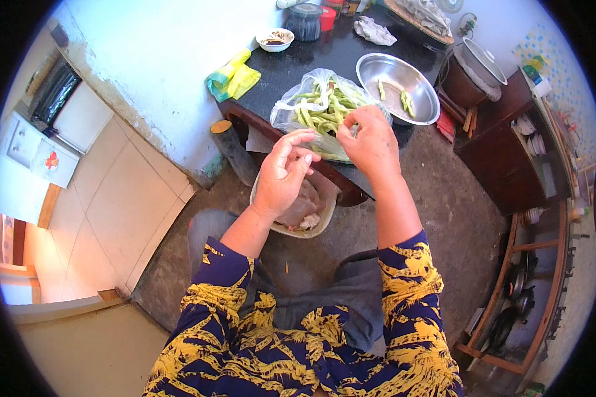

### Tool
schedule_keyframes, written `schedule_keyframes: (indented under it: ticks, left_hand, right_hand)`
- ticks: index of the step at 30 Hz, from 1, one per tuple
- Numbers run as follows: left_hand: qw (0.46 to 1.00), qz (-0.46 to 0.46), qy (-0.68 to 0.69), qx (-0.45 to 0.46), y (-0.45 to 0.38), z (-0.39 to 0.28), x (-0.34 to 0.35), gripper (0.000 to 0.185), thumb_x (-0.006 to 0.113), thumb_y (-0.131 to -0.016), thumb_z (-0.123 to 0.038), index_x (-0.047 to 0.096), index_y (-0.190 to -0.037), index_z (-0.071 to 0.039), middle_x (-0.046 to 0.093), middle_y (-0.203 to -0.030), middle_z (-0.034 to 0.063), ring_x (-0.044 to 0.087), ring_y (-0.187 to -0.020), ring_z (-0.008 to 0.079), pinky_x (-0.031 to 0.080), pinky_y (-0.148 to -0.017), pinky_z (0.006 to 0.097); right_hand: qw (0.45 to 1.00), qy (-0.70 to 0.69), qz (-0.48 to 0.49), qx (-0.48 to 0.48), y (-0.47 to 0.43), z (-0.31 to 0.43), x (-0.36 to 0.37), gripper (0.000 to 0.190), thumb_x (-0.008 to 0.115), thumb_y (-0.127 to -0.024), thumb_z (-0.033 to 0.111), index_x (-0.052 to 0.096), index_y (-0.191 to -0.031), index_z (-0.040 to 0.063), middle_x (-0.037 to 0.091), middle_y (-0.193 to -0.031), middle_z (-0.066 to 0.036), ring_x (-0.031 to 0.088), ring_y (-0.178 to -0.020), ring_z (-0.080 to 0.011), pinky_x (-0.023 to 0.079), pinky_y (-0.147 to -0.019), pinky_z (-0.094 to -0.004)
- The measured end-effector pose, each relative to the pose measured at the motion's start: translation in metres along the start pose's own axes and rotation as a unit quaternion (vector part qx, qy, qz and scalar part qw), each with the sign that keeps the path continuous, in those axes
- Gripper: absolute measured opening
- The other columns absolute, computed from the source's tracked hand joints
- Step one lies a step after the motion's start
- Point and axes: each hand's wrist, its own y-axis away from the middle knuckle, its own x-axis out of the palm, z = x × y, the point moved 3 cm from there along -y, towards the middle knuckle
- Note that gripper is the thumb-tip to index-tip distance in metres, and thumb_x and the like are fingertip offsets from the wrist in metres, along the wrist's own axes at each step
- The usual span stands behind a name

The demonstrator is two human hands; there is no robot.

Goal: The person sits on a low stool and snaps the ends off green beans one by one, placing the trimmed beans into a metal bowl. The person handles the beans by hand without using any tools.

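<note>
Green bean pods [323, 106] fill a clear plastic bag [289, 115] on the dark tabletop [298, 67]. My right hand [370, 144] is over the bag's right side, thumb and forefinger bent together; whether a pod is between them cannot be made out. Left of it, my left hand [289, 171] hovers at the bag's near edge with fingers curled and apart, nothing visible in it. Beyond my right hand stands a stainless steel basin [397, 67], with a few bean pieces [407, 102] inside. Below my left hand, a lined waste bin [323, 226] holds scraps.
A white bowl [275, 39] with dark residue and yellow-green plastic bags [236, 77] lie on the table's left. A crumpled cloth [374, 31] is farther back. An upright log [233, 151] stands beside the table; a wooden cabinet [501, 154] is at right.
</note>
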Motion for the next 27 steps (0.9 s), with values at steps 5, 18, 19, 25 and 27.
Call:
schedule_keyframes:
  ticks: [5,18,19,25,27]
  left_hand:
    - [0.989,0.012,0.106,-0.100,-0.005,0.001,0.001,0.034,0.054,-0.105,-0.014,0.054,-0.136,0.000,0.071,-0.113,0.0096,0.060,-0.073,0.0075,0.049,-0.063,0.0209]
    - [0.985,0.016,0.089,-0.145,0.009,0.012,-0.005,0.023,0.059,-0.104,-0.019,0.064,-0.119,-0.002,0.065,-0.085,-0.0009,0.041,-0.058,0.0003,0.034,-0.053,0.0161]
    - [0.988,0.029,0.061,-0.137,0.012,0.009,-0.006,0.022,0.059,-0.104,-0.018,0.064,-0.119,-0.002,0.065,-0.084,-0.0010,0.040,-0.058,0.0002,0.033,-0.053,0.0161]
    - [0.973,0.063,-0.220,-0.015,0.025,0.006,-0.019,0.022,0.070,-0.092,-0.009,0.068,-0.113,-0.002,0.071,-0.092,0.0043,0.064,-0.076,0.0110,0.052,-0.070,0.0246]
    - [0.935,0.062,-0.322,0.138,0.025,-0.007,-0.015,0.021,0.072,-0.089,-0.009,0.070,-0.109,-0.003,0.071,-0.092,0.0070,0.066,-0.074,0.0160,0.052,-0.069,0.0272]
  right_hand:
    - [0.983,-0.095,-0.104,-0.118,0.040,0.016,-0.015,0.015,0.074,-0.075,0.008,0.061,-0.080,0.004,0.064,-0.101,-0.016,0.065,-0.094,-0.0358,0.054,-0.081,-0.0438]
    - [0.975,-0.157,-0.032,-0.152,0.089,0.021,-0.001,0.012,0.071,-0.086,0.003,0.065,-0.096,0.001,0.067,-0.091,-0.015,0.067,-0.084,-0.0356,0.055,-0.074,-0.0412]
    - [0.979,-0.137,-0.061,-0.141,0.086,0.015,-0.002,0.011,0.070,-0.088,0.003,0.065,-0.097,0.001,0.067,-0.091,-0.016,0.067,-0.084,-0.0363,0.055,-0.074,-0.0428]
    - [0.977,-0.105,-0.099,-0.155,0.075,0.014,-0.014,0.027,0.071,-0.084,-0.002,0.067,-0.111,0.001,0.066,-0.114,-0.017,0.065,-0.105,-0.0370,0.054,-0.091,-0.0431]
    - [0.976,-0.108,-0.073,-0.172,0.075,0.012,-0.013,0.031,0.072,-0.083,-0.002,0.067,-0.113,0.001,0.066,-0.116,-0.016,0.064,-0.107,-0.0367,0.054,-0.092,-0.0431]
